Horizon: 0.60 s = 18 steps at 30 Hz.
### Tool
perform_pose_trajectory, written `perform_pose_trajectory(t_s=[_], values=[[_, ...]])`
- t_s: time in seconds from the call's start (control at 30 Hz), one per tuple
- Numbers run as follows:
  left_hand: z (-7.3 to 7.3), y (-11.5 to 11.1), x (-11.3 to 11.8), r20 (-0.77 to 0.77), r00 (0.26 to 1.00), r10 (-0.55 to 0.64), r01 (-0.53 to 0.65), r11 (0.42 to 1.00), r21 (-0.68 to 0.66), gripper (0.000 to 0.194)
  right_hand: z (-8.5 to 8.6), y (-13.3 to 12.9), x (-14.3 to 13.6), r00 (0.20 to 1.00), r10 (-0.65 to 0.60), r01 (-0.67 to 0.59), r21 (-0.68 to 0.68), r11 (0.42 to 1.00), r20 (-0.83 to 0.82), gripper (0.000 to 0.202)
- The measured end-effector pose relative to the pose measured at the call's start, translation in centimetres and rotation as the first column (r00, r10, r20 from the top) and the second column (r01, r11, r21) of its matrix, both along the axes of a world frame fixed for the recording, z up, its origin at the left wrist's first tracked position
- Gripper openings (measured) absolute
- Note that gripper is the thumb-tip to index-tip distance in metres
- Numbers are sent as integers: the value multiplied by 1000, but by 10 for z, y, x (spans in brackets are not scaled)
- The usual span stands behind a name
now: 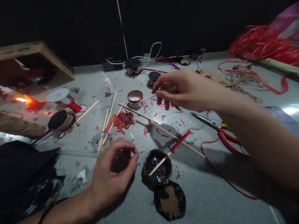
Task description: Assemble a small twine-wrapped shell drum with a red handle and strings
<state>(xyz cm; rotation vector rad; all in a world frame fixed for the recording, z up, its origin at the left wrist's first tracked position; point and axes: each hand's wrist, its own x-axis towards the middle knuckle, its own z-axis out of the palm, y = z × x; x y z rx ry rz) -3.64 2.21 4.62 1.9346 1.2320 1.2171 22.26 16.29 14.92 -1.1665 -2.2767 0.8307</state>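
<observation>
My right hand [182,90] reaches forward and pinches a thin white stick [147,98] whose tip points into a small tealight candle [135,98]. My left hand [112,174] rests on the grey table, thumb and forefinger pinched on something thin and dark that I cannot make out. Just right of it stands a small black cup [157,166] with a wooden stick leaning in it, and a black round lid [169,200] lies in front. A long wooden stick wrapped in red thread [181,140] lies between the hands.
Red-handled scissors [216,127] and red cord lie to the right. Red wax pieces [122,119], loose wooden sticks, a twine-wrapped cup [61,120] and a glue bottle [108,83] sit left of centre. A lit flame [23,99] glows far left. Red raffia [261,43] fills the back right.
</observation>
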Motion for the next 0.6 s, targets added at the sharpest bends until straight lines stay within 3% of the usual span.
perform_pose_trajectory(t_s=[0.17, 0.3, 0.43, 0.6], values=[[6, 5, -1, -73, 995, -66, 69, 997, 40, 15, -37, 16, -17, 966, -82, 106, 88, 990, -244, 9], [6, 5, -2, -88, 993, -74, 78, 996, 42, 17, -58, 30, -20, 970, -108, 135, 113, 984, -218, 20], [2, 4, -2, -66, 997, -43, 44, 999, 19, 21, -62, 34, -19, 986, -93, 110, 120, 987, -141, 26], [2, 8, -1, -5, 999, -35, 35, 999, -27, 21, -54, 32, -18, 996, -63, 70, 130, 989, -60, 26]])
